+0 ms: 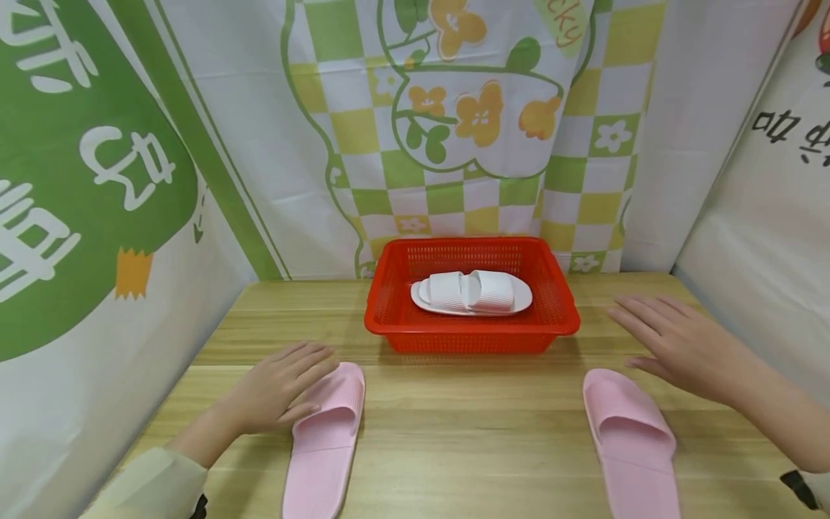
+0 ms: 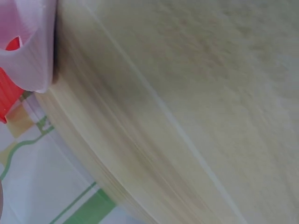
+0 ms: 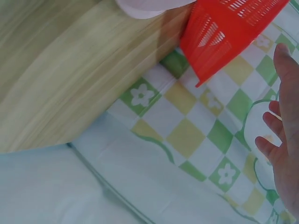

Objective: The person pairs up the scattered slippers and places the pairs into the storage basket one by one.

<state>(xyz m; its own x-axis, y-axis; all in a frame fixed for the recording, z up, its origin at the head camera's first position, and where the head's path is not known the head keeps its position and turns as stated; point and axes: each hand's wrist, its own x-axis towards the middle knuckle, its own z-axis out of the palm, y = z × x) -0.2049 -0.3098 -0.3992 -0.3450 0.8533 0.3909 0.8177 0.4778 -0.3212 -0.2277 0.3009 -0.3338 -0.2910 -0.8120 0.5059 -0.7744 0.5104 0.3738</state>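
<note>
In the head view a pink slipper (image 1: 324, 447) lies on the left of the wooden table, and my left hand (image 1: 282, 386) is over its toe end with fingers extended; whether it touches cannot be told. A second pink slipper (image 1: 632, 432) lies at the right. Above and to the right of that one is my right hand (image 1: 681, 346), its fingers straight and holding nothing. At the back a red basket (image 1: 471, 340) contains white slippers (image 1: 496, 292) lying together. The right wrist view shows my right hand (image 3: 287, 130) apart from the basket's side (image 3: 219, 46).
The wooden table (image 1: 473, 432) reaches back to a green-and-yellow checked curtain (image 1: 447, 202). White printed cloth walls stand close on the left (image 1: 97, 238) and on the right (image 1: 765, 238).
</note>
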